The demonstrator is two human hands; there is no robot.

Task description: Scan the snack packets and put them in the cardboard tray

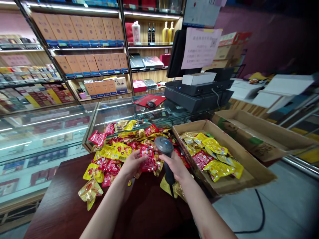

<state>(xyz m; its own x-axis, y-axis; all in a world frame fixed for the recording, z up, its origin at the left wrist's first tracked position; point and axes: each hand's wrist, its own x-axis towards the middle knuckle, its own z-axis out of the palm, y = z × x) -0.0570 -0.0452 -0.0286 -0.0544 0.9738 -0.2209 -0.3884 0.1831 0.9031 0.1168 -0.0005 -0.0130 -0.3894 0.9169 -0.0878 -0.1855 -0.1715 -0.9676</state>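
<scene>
My left hand (132, 163) is closed on a red snack packet (148, 158), pinching its left side with the thumb and fingers. Just to the right, my right hand (177, 167) wraps around the neck of a dark handheld barcode scanner (163, 146), its thumb across the front. The scanner stands upright, handle down, with a small blue light on top. Right fingertips show beside the packet; whether they touch it I cannot tell. A pile of red and yellow snack packets (112, 151) spreads over the dark wooden counter (67, 196) beyond and left of my hands.
Right of my hands, an open cardboard box (249, 166) holds several packets. Another shallow carton (274, 129) lies behind it. A glass display case (50, 132) borders the counter, bearing a mouse (151, 104). A monitor (175, 53) stands farther back. A black cable (261, 205) hangs at right.
</scene>
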